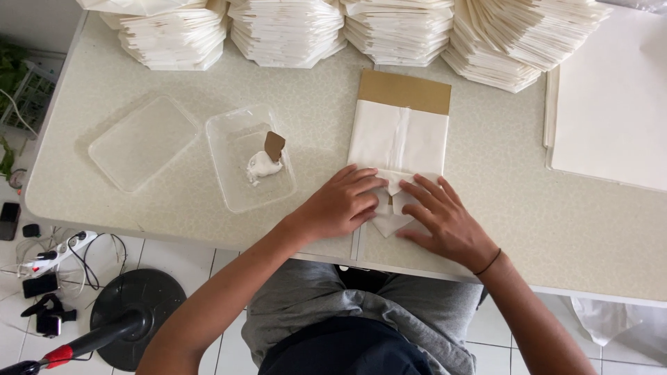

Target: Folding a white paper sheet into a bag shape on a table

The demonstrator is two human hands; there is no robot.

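Grey fabric over the lap fills the bottom centre of the frame; above it both hands lie flat on a white paper bag [399,142] at mid-frame on the bench [556,229]. Left hand [342,203] and right hand [445,221] are spread open, fingers pressing the bag's folded bottom flaps, gripping nothing. Those folds look formed and are being pressed down, while the brown strip at the bag's upper end lies flat. Left of it sits a clear tray [240,180] with white paste and a brown card spreader [274,146], a clear lid [142,142] beside it. Stacks of finished bags [292,31] line the top edge
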